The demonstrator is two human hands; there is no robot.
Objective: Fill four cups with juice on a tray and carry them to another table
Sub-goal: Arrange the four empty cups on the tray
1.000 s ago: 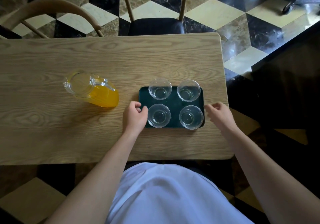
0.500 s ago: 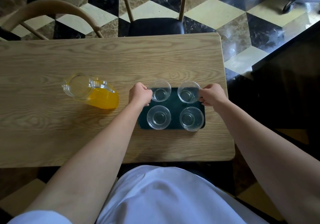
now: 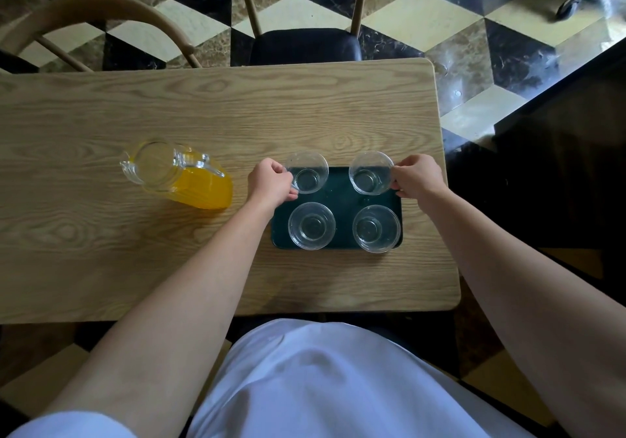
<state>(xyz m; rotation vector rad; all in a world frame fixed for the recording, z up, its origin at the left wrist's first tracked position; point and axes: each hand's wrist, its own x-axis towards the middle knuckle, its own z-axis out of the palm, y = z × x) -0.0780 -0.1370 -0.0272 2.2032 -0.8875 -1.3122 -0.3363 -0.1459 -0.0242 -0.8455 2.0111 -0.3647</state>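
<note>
Two chairs (image 3: 301,44) behind wooden table (image 3: 210,112), cube-patterned marble floor (image 3: 450,20)

The person wore a plain white short-sleeved top (image 3: 325,383) of smooth, thin-looking fabric, which showed soft folds and faint bluish shading across the front. It carried no visible print, buttons or seams. A white short sleeve (image 3: 72,425) covered the upper part of the left arm at the bottom left edge, its hem rounded and loose. Both forearms were bare from there down, with no watch, bracelet or band at either wrist. The left hand (image 3: 271,183) and the right hand (image 3: 418,176) were bare too, with no gloves and no rings visible. The right sleeve lay outside the picture.
</note>
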